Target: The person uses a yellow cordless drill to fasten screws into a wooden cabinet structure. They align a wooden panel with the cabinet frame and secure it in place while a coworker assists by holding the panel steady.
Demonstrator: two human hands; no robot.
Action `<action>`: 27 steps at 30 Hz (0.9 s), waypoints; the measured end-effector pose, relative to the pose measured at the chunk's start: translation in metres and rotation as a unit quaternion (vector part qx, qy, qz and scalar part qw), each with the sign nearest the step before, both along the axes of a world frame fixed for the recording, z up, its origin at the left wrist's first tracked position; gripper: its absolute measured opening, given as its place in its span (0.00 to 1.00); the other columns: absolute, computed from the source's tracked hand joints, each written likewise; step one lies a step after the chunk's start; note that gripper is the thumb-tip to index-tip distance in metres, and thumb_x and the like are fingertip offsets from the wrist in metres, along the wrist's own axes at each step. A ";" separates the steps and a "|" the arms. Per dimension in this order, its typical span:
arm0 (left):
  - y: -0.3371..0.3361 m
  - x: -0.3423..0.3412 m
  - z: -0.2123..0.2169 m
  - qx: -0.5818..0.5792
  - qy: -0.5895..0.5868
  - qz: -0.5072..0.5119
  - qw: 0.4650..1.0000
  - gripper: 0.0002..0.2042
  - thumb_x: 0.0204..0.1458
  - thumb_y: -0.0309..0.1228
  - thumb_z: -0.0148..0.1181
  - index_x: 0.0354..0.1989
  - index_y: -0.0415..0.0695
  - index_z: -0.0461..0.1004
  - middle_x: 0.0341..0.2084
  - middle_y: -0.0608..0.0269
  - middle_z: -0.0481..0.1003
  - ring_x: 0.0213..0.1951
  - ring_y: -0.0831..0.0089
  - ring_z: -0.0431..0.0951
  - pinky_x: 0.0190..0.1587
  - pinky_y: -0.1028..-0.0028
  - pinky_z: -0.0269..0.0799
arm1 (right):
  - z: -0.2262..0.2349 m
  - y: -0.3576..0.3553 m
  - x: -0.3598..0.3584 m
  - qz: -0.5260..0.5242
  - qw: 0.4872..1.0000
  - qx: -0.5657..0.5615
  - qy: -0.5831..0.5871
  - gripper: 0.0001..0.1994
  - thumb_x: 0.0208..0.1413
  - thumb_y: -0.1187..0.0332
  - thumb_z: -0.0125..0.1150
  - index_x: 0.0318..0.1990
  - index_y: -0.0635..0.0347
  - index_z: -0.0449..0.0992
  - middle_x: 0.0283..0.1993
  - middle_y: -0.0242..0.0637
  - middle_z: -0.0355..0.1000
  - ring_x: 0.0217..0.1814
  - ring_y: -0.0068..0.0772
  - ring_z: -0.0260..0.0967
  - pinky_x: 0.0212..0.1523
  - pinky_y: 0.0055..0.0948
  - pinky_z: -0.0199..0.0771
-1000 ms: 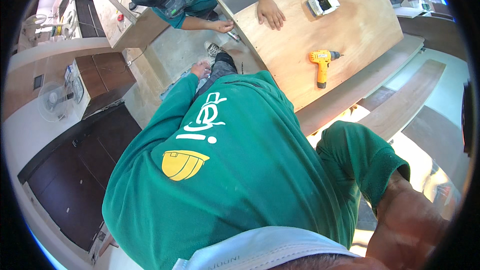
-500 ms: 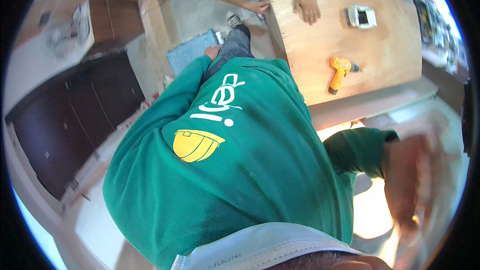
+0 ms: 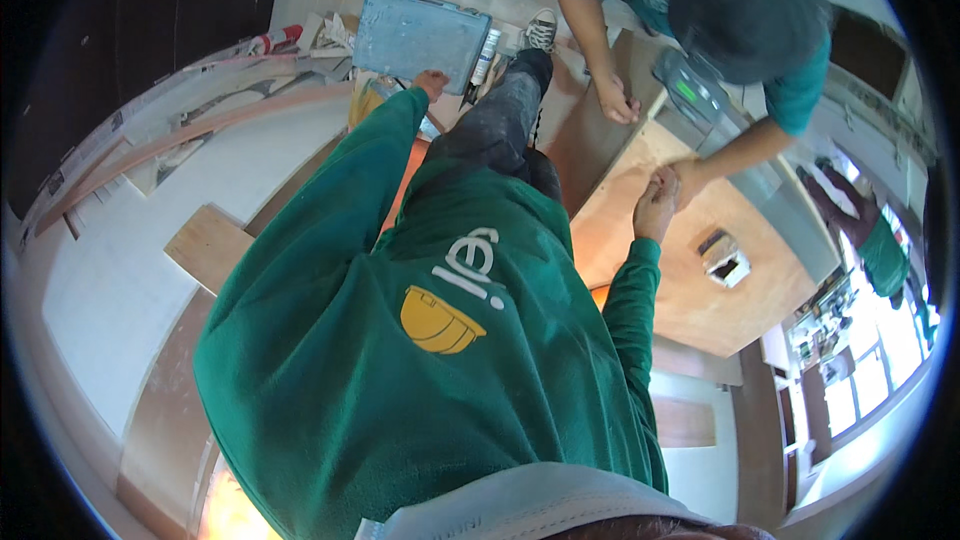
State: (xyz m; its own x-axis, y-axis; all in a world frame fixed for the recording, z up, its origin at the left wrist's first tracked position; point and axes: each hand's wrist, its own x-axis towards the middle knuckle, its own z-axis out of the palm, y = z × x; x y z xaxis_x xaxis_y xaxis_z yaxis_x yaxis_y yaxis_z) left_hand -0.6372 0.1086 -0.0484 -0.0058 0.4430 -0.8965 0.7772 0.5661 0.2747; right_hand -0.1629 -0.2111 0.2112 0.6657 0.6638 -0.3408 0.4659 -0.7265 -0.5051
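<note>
My right hand (image 3: pixel 655 208) reaches over a pale wooden panel (image 3: pixel 705 305) of a box-like cabinet piece. Its fingers are drawn together against a co-worker's hand (image 3: pixel 688 180); whatever lies between them is too small to make out. On the left, my left hand (image 3: pixel 430 85) hangs beside my knee, in front of a worn blue case (image 3: pixel 420 40), its fingers loosely apart and holding nothing I can see. A small open white box (image 3: pixel 724 260) sits on the panel, right of my right hand.
A co-worker in a dark cap (image 3: pixel 745 10) bends over the panel's far side, the other hand (image 3: pixel 618 100) at its edge. White tubes (image 3: pixel 485 58) stand beside the case. Wood strips (image 3: pixel 180 145) and a red-and-white tube (image 3: pixel 275 39) lie left; a board (image 3: pixel 208 245) juts nearby.
My right hand has swung from the lower right to the co-worker's hand over the panel. The co-worker leans further into view. The orange drill is no longer visible. The view has turned.
</note>
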 end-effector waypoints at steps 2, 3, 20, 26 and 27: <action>0.014 0.001 -0.004 0.000 -0.037 0.069 0.997 0.28 0.62 0.50 0.64 0.62 0.41 0.77 0.40 0.56 0.84 0.37 0.69 0.82 0.39 0.64 0.80 | -0.030 0.021 0.025 0.033 0.998 -0.019 -0.041 0.16 0.75 0.66 0.48 0.63 0.62 0.70 0.64 0.59 0.69 0.64 0.65 0.68 0.65 0.53 0.68; 0.021 0.006 0.002 0.010 -0.050 0.112 0.992 0.29 0.62 0.50 0.64 0.63 0.40 0.76 0.41 0.56 0.83 0.38 0.70 0.82 0.40 0.64 0.80 | -0.032 0.032 0.031 0.024 0.997 -0.036 -0.063 0.16 0.75 0.66 0.47 0.63 0.62 0.70 0.64 0.59 0.69 0.64 0.65 0.68 0.65 0.53 0.68; 0.100 -0.021 -0.130 0.167 0.197 0.125 0.958 0.53 0.48 0.58 0.73 0.73 0.28 0.59 0.66 0.28 0.69 0.69 0.40 0.69 0.69 0.55 0.67 | -0.124 0.114 0.111 0.093 0.976 -0.193 -0.036 0.29 0.74 0.47 0.42 0.49 0.64 0.83 0.43 0.63 0.80 0.48 0.72 0.78 0.47 0.63 0.76; 0.123 -0.042 -0.230 0.165 0.235 0.123 0.950 0.68 0.43 0.71 0.71 0.80 0.33 0.41 0.76 0.28 0.48 0.77 0.32 0.49 0.75 0.44 0.52 | -0.125 0.105 0.115 0.055 0.982 -0.176 0.049 0.28 0.75 0.50 0.43 0.49 0.71 0.80 0.43 0.66 0.79 0.47 0.73 0.76 0.46 0.58 0.76; 0.132 -0.039 -0.240 0.159 0.237 0.110 0.952 0.70 0.42 0.73 0.70 0.81 0.35 0.38 0.77 0.28 0.44 0.77 0.31 0.45 0.76 0.43 0.49 | -0.127 0.107 0.114 0.050 0.979 -0.188 0.057 0.28 0.75 0.50 0.44 0.48 0.72 0.80 0.43 0.66 0.79 0.47 0.74 0.76 0.45 0.58 0.75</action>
State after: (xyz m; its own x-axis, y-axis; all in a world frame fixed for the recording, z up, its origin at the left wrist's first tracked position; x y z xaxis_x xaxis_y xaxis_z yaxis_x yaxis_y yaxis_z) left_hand -0.6766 0.2404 -0.2884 -0.4997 0.6334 -0.5909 0.7290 0.6759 0.1080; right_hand -0.0490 -0.1046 0.0845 0.5475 0.5373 -0.6416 0.4996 -0.8249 -0.2644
